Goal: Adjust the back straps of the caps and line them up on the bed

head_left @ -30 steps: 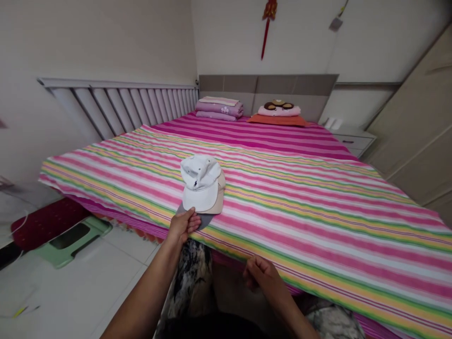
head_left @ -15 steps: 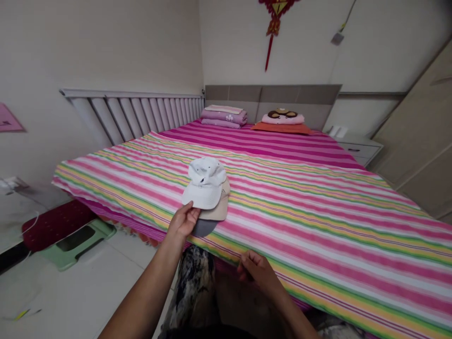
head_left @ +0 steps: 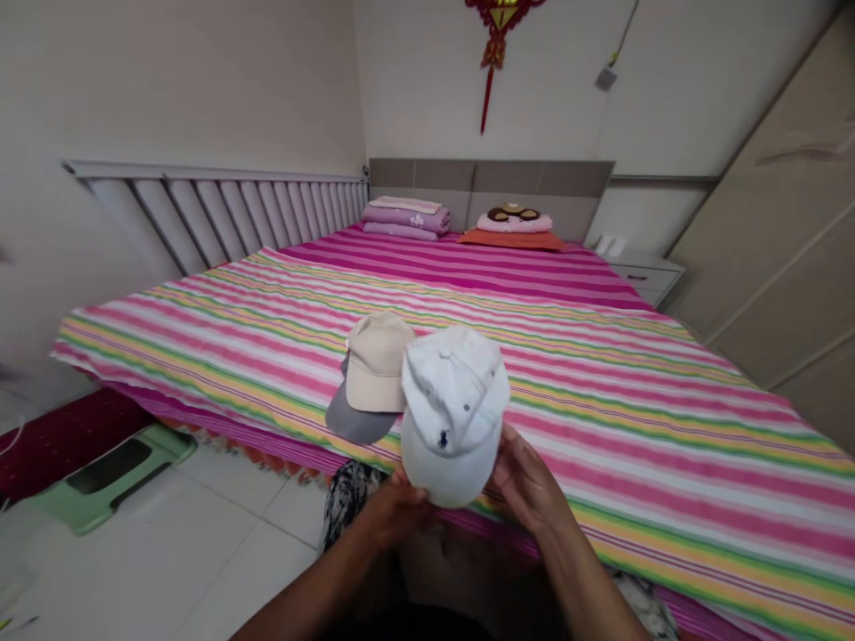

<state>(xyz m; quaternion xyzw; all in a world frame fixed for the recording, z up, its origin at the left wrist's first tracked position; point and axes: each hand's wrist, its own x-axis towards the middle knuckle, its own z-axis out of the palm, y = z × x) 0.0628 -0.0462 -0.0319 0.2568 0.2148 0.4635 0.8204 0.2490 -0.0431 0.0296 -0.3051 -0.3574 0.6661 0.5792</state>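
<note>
A white baseball cap (head_left: 458, 401) with a small dark logo is held up in front of me above the bed's near edge, its brim toward me. My left hand (head_left: 401, 503) pinches the brim at its left side, thumb on top. At the cap's right side, my right hand (head_left: 525, 472) grips the edge, its fingertips partly hidden behind the cap. Just left of it, a beige cap (head_left: 379, 356) lies on the bed, stacked over a grey cap (head_left: 361, 420) whose brim sticks out below.
A striped sheet (head_left: 601, 401) covers the bed. Folded purple bedding (head_left: 406, 218) and a pillow with a cartoon animal (head_left: 513, 223) sit by the headboard (head_left: 427, 174). A green stool (head_left: 113, 476) stands on the floor at left; a white nightstand (head_left: 645, 274) is at far right.
The white cap has been lifted off the beige and grey caps and moved right, toward me. My right hand, earlier empty near the bed edge, now holds it too. The view has shifted slightly.
</note>
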